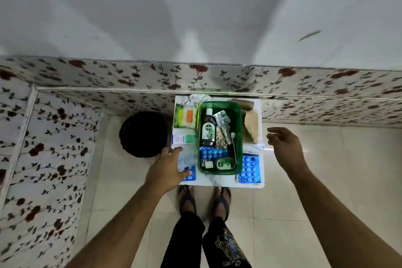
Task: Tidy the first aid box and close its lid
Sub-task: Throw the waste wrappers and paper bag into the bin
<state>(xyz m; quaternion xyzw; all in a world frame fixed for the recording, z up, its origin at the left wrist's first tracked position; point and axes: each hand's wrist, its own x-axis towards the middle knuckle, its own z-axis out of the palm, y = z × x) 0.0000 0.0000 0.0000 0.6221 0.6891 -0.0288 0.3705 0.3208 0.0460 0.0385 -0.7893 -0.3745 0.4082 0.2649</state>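
Small white bench [217, 182] against a floral-papered wall [130, 76] on a pale tiled floor [326, 159], a black round bin [143, 134] beside it. The open green first aid box [238, 137] sits mid-bench, holding a Dettol bottle [208, 130] and blister packs. Left hand [167, 169], grip spread apart, rests on the bench edge; right hand [285, 148], grip loosely apart, hovers beside the bench.
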